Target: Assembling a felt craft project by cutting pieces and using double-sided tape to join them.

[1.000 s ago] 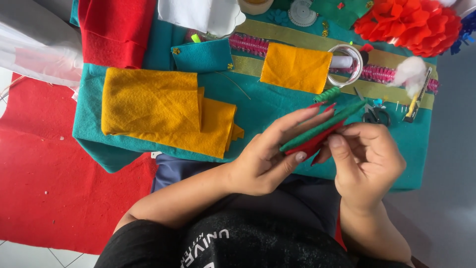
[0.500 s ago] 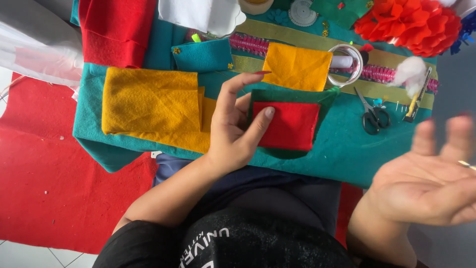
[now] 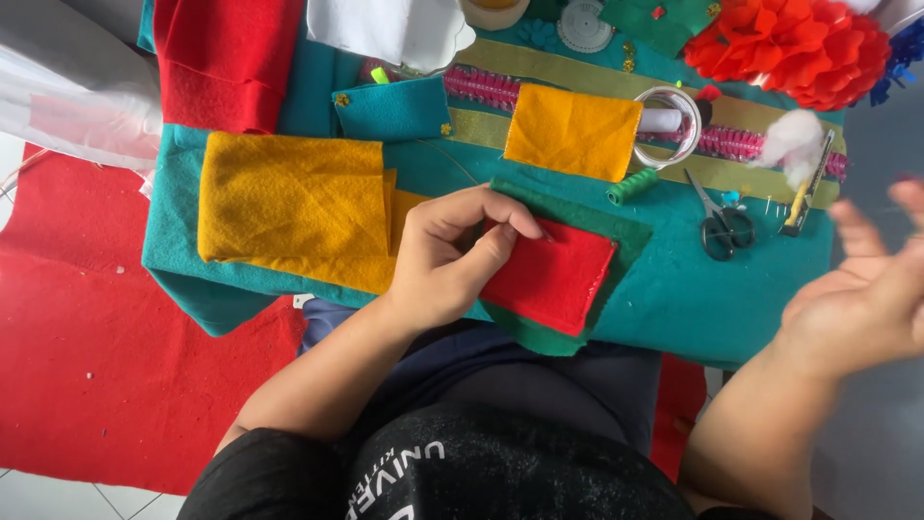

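My left hand [image 3: 450,255] pinches the left edge of a red felt rectangle [image 3: 553,274], thumb and fingers closed on it. The red piece lies flat on a larger dark green felt piece [image 3: 616,226], both on the teal felt sheet [image 3: 674,299] over my lap. My right hand [image 3: 866,289] hangs off to the right, away from the felt, palm up, fingers spread and blurred, holding nothing.
A folded yellow felt stack [image 3: 289,207] lies left of my left hand. A smaller yellow piece [image 3: 573,130], a tape ring [image 3: 669,125], a green thread spool [image 3: 630,185], scissors [image 3: 722,226] and a cutter [image 3: 807,188] sit beyond. Red felt [image 3: 226,58] and a red paper flower [image 3: 794,43] lie at the back.
The red and green pieces went from both hands down onto the teal sheet. My right hand let go and moved out to the right. My left hand now pinches the red piece's edge.
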